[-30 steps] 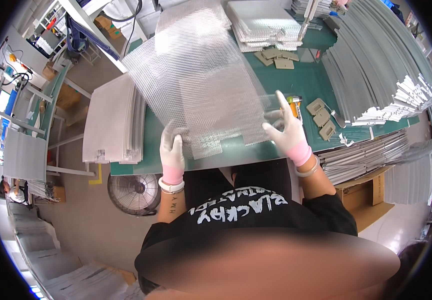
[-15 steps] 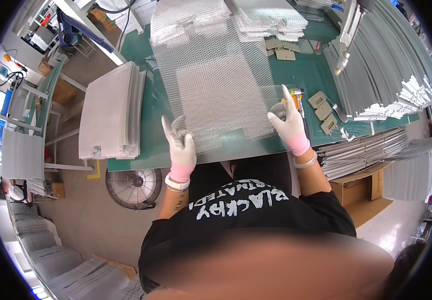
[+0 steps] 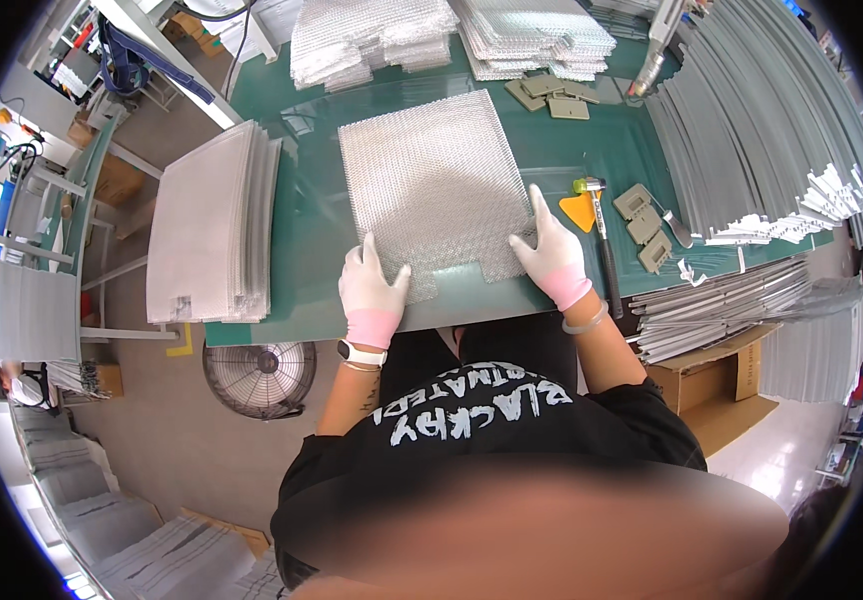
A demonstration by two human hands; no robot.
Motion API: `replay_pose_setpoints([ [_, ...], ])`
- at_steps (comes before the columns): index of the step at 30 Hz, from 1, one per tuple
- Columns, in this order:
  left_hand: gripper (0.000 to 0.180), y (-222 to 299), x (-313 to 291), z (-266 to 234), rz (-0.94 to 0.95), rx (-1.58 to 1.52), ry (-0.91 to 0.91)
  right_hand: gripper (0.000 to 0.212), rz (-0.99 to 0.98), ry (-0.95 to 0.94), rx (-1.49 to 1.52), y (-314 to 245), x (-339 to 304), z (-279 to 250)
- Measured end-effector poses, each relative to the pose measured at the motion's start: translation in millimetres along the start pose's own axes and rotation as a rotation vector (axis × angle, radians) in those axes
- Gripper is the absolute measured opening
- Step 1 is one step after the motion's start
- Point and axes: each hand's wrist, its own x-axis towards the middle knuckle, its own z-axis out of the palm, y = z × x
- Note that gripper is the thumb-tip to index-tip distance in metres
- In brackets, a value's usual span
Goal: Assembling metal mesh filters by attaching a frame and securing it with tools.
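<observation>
Large pale lettering ran across the front of the black shirt (image 3: 492, 420) at six o'clock, turned upside down to the view, and small dark print marked a flap of the cardboard box (image 3: 722, 385) at four o'clock. The silvery mesh sheet (image 3: 437, 180) lay at the dial's centre on the green table (image 3: 312, 200), its near edge notched and close to the table's front edge. The gloved left hand (image 3: 372, 285) was spread at the sheet's seven o'clock corner, thumb apart from the fingers; the gloved right hand (image 3: 554, 250) was spread at four o'clock, thumb over the sheet and forefinger along its side. Whether either pinched the mesh could not be told. Green tabletop showed as a band toward nine o'clock, up to the pale panel stack (image 3: 207, 225), and another toward twelve, below two mesh stacks (image 3: 372, 40). Room toward three o'clock was tighter: an orange scraper (image 3: 579, 212), a hammer (image 3: 604, 235) with its handle end near the front edge, and joined tan plates (image 3: 642, 228) stood between the right hand and the tall grey stack (image 3: 752, 130).
</observation>
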Motion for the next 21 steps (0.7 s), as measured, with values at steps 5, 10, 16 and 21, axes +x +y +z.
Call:
replay_pose_setpoints([
  [5,0.074,2,1,3,-0.016,0.066,-0.04,0.073,0.006,-0.028,-0.037,11,0,9],
  [10,0.073,-1,1,4,-0.002,0.068,-0.042,0.056,-0.028,-0.088,-0.018,11,6,5],
  [16,0.076,-1,3,3,-0.009,0.053,-0.044,0.055,-0.004,-0.155,-0.08,12,11,3],
  [21,0.075,10,13,-14,-0.135,0.048,-0.106,0.052,-0.044,-0.309,-0.192,14,31,-11],
])
